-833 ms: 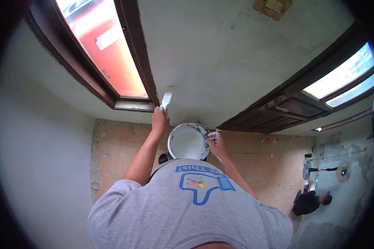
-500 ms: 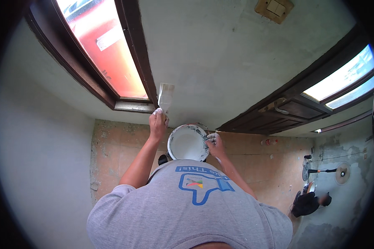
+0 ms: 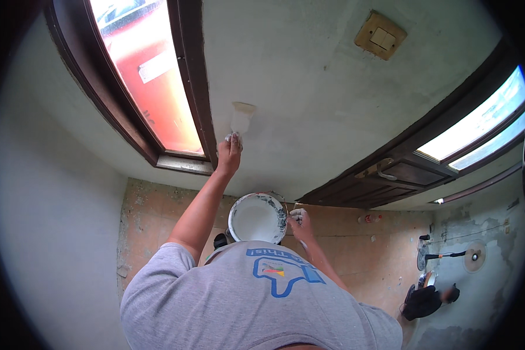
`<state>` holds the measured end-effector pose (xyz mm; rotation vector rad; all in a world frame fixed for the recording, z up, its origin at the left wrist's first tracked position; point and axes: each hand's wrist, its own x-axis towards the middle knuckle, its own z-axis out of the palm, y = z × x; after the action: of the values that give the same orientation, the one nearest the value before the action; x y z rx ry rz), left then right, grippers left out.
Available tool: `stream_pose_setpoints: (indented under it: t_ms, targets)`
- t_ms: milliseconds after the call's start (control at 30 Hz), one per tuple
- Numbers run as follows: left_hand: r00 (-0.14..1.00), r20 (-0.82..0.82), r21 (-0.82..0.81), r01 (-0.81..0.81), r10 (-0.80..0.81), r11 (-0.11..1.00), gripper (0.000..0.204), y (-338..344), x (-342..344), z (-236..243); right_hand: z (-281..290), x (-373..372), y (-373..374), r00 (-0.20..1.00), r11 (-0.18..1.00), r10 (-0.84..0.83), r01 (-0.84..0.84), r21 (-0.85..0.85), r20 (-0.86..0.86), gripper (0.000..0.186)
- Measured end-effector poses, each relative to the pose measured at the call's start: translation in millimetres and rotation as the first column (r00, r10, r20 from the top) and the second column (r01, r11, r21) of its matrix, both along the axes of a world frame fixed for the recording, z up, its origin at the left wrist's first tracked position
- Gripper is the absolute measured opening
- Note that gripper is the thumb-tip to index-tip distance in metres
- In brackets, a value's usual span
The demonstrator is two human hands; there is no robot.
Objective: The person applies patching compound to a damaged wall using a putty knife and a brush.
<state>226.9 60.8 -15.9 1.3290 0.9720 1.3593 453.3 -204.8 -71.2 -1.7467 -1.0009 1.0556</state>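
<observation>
A flat brush (image 3: 241, 119) is held upright, bristle end up, in the L hand (image 3: 230, 147), its handle grasped btwn thumb & fingers; white smears are seen on the fingertips (image 3: 228, 137). The brush is placed at the wall (image 3: 297, 105), just R of the window frame (image 3: 192, 81), a bit above that frame's lower R corner; whether the wall is touched by the bristles can't be told.

A round white bucket (image 3: 231, 226) is set below, nr the floor's wall-side edge, w/ white paint (image 3: 258, 219) seen inside & dark patches on its R rim. The R hand (image 3: 299, 221), also smeared white, is kept at that R rim, fingers bent; whether the rim is gripped or only touched can't be told.

A light switch (image 3: 381, 38) is mounted nr the wall's upper R corner. The wall is bordered on its R by a dark door (image 3: 402, 174). A bottle (image 3: 370, 219) is seen on the floor (image 3: 157, 207), nr the door's foot. Far R, a standing fan (image 3: 474, 257) & another person (image 3: 424, 302) in dark clothes are seen.
</observation>
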Motion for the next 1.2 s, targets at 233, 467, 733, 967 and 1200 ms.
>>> stream_pose_setpoints:
  t_ms: [233, 467, 733, 967, 1200]
  targets:
    - [0.987, -0.136, -0.192, -0.112, 0.086, 0.975, 0.046, -47.2, -9.1, -98.3, 0.2, -0.9, 0.6, 0.998, 1.0, 0.006, -0.007, -0.012, -0.067, 0.025]
    - [0.976, 0.215, -0.131, 0.0, 0.029, 0.991, 0.035, -73.3, -15.5, -29.4, -12.6, -0.3, -3.9, 1.0, 1.0, 0.004, -0.004, -0.026, -0.014, 0.024]
    - [1.0, 0.006, 0.059, -0.022, 0.022, 0.998, 0.035, -14.7, -20.7, 47.5, -2.6, -11.0, 3.6, 0.998, 0.999, 0.046, -0.046, 0.006, 0.038, 0.024]
    - [0.979, -0.204, -0.208, -0.045, 0.002, 0.977, 0.035, -38.7, -24.2, -60.0, -11.0, -5.8, 2.7, 0.999, 0.999, 0.037, -0.037, 0.007, -0.001, 0.024]
    - [0.99, 0.017, -0.578, 0.126, -0.142, 0.807, 0.038, -84.6, -48.9, -74.1, -15.3, -16.3, 9.6, 0.995, 0.996, 0.088, -0.087, -0.018, 0.055, 0.019]
